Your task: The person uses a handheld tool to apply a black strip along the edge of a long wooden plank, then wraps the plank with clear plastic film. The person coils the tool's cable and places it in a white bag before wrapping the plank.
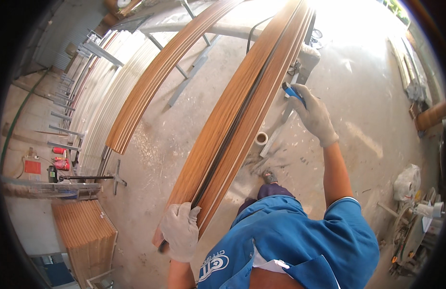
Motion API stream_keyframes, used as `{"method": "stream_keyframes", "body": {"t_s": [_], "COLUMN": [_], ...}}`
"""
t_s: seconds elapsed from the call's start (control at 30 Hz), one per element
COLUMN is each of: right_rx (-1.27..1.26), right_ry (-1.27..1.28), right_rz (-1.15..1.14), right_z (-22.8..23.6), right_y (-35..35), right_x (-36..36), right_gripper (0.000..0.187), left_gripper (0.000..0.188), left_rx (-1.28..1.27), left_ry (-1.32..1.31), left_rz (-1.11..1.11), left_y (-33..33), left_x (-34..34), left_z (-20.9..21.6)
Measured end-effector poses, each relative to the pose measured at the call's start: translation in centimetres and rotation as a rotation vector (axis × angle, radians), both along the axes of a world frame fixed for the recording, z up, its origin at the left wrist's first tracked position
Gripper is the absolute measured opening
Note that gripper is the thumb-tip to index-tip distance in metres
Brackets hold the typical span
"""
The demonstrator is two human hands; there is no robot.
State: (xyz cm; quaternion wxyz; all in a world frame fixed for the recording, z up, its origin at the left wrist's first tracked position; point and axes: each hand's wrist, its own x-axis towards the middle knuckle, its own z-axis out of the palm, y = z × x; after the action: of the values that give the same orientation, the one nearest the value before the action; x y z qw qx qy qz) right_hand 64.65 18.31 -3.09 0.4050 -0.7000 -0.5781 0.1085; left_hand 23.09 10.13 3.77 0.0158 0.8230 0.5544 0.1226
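Two wood-grain planks lie side by side, running from near my body to the far top; the left plank (223,125) and right plank (254,115) have a black strip (228,137) along the gap between them. My left hand (180,232), in a pale glove, is closed on the black strip at the near end. A dark strip end (162,247) pokes out beside that hand. My right hand (313,115), gloved too, is raised right of the planks, closed around a blue tool (295,93) with a black end. Its exact kind is hard to make out.
More wood-grain profiles (158,84) rest on a metal stand (184,89) at left, with stacked white profiles (107,101) beyond. A tape roll (261,138) is below the planks' right side. Brown panels (85,231) stand lower left; clutter (420,226) lies right.
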Motion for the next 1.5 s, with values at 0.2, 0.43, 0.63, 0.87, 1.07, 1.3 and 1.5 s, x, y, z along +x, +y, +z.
{"method": "stream_keyframes", "body": {"t_s": [0.2,0.43,0.63,0.87,1.07,1.3,1.5], "right_rx": [0.024,-0.102,-0.236,-0.286,-0.297,-0.272,-0.325], "right_ry": [-0.035,-0.244,-0.53,-0.558,-0.586,-0.612,-0.597], "right_rz": [-0.077,-0.201,-0.327,-0.336,-0.265,-0.151,0.054], "right_z": [0.8,2.4,3.9,4.0,4.7,4.1,4.7], "right_y": [3.3,8.4,13.3,9.9,3.7,-4.1,-10.2], "right_x": [1.5,4.6,4.6,-2.6,-11.0,-20.5,-27.1], "right_gripper": [0.041,0.037,0.032,0.028,0.027,0.021,0.024], "left_gripper": [0.019,0.02,0.022,0.015,0.013,0.018,0.02], "left_rx": [0.022,-0.049,-0.277,-0.231,-0.118,-0.012,-0.036], "left_ry": [-0.142,0.189,-0.185,-0.214,-0.241,-0.29,-0.268], "left_rz": [0.117,-0.02,-0.175,-0.341,-0.441,-0.434,-0.424], "left_y": [-0.3,0.1,2.6,2.6,3.0,3.1,3.1], "left_x": [0.3,0.1,-1.8,-3.0,-3.5,-3.7,-3.6], "left_z": [-0.5,1.7,1.1,-0.1,-1.2,-2.8,-2.5]}}
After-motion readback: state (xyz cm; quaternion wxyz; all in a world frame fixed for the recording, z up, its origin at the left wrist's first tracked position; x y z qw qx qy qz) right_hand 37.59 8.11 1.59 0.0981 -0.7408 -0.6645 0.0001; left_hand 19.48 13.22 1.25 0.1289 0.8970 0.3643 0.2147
